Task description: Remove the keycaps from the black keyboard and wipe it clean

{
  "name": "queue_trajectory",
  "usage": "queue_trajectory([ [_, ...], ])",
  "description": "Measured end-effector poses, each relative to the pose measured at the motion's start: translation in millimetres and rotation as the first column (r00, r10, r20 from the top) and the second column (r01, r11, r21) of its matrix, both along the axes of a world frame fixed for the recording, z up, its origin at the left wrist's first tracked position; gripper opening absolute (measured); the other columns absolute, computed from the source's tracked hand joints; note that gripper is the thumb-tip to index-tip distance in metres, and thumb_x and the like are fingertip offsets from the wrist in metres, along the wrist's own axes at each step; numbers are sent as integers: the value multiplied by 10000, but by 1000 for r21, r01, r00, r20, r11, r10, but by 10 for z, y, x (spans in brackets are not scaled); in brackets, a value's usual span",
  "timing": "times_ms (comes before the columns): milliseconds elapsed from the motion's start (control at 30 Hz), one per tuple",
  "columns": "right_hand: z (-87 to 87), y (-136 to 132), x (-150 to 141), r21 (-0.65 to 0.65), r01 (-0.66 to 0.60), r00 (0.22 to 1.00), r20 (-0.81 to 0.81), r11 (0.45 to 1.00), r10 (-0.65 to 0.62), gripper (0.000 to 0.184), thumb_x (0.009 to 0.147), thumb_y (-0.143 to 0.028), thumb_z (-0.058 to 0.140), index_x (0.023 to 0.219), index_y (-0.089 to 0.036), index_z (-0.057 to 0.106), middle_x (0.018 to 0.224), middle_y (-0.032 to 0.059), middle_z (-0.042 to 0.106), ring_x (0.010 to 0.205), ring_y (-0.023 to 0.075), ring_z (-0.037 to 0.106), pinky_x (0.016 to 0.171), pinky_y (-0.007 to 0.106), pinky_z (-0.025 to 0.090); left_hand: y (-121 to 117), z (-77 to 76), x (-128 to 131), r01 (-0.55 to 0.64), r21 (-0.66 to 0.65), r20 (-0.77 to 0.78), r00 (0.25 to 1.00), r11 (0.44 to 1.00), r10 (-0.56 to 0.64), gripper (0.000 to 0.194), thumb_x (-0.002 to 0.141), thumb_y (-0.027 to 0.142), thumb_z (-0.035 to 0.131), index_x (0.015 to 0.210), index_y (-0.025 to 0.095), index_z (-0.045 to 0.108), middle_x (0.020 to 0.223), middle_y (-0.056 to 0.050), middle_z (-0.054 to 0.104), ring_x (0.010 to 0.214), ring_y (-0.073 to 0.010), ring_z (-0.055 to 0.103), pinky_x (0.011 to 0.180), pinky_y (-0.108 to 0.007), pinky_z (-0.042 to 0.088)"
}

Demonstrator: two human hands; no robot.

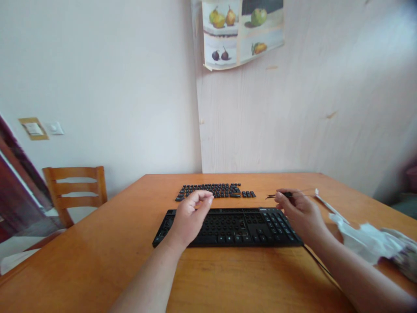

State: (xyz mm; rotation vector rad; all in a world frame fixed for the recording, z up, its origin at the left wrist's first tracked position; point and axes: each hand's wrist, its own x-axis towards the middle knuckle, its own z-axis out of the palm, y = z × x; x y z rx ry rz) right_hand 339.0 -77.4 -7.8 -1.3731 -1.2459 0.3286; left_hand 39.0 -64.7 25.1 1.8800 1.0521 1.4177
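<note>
A black keyboard [224, 237] lies across the table, with bare key sockets over its main block and keycaps still seated on its number pad at the right. My left hand [190, 215] hovers over its left half, thumb and forefinger pinched together; whatever is between them is too small to make out. Above the number pad's back right corner, my right hand [301, 208] is closed around a small black keycap puller [286, 194] whose thin prongs point left. Behind the keyboard, loose black keycaps [224, 190] stand in rows on the table.
To the right on the wooden table [260, 278] lie a white plastic bag [368, 239] and a thin white stick [330, 206]. The keyboard cable [321, 263] runs under my right forearm. A wooden chair [76, 187] stands at the left, and fruit pictures [239, 32] hang on the wall.
</note>
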Motion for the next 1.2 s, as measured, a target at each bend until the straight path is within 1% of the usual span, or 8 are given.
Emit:
queue_trajectory([
  [67,-36,40,55,18,18,1000,11,1000,-18,425,842,-545,569,1028,-165,608,733,52,652,676,197,626,620,313,480,53,83,-90,-107,-47,244,963,993,115,215,824,372,640,945,199,681,955,-52,729,939,-191,647,884,-326,450],
  [200,-93,112,169,52,98,993,62,994,-101,408,843,-554,568,987,-178,634,782,64,667,719,198,621,675,328,483,132,287,-273,-190,-178,618,742,966,260,209,721,330,714,865,191,651,889,-34,721,874,-164,649,758,-264,436],
  [300,-101,132,219,48,128,989,66,991,-131,427,840,-575,557,983,-181,637,802,72,676,716,199,616,655,323,483,182,387,-404,-154,-340,719,594,928,362,187,678,293,699,817,193,624,884,-10,704,837,-139,641,698,-239,410],
  [400,-92,134,231,58,149,987,48,987,-152,453,836,-597,548,980,-175,629,785,73,675,706,200,618,624,313,483,248,371,-574,-181,-443,699,544,878,464,160,654,257,680,784,198,605,872,11,690,831,-125,631,679,-230,395],
  [733,-181,192,289,41,172,983,56,984,-174,477,848,-602,526,983,-155,627,782,82,683,711,202,625,599,302,489,711,-153,-1307,-358,-406,515,671,841,534,195,618,255,697,762,167,598,753,-7,678,712,-124,625,641,-216,433],
  [967,-194,163,307,7,176,982,71,984,-176,440,825,-580,564,955,-164,621,784,82,670,720,221,624,584,325,486,775,-453,-1291,-231,-422,466,774,877,428,280,681,363,705,833,135,647,798,-69,718,714,-145,664,685,-254,490],
  [1133,43,51,139,-12,174,981,85,985,-172,381,835,-567,567,948,-204,602,813,102,674,648,205,597,571,340,477,797,-536,-1237,-132,-443,466,811,887,353,385,751,488,651,877,124,659,886,-127,734,811,-177,694,766,-302,514],
  [1200,166,6,55,-69,111,987,123,991,-102,344,854,-558,555,954,-233,607,855,124,681,681,205,602,609,344,483,804,-556,-1212,-115,-450,457,823,886,339,430,763,537,632,879,124,662,899,-142,736,828,-193,698,771,-317,514],
])
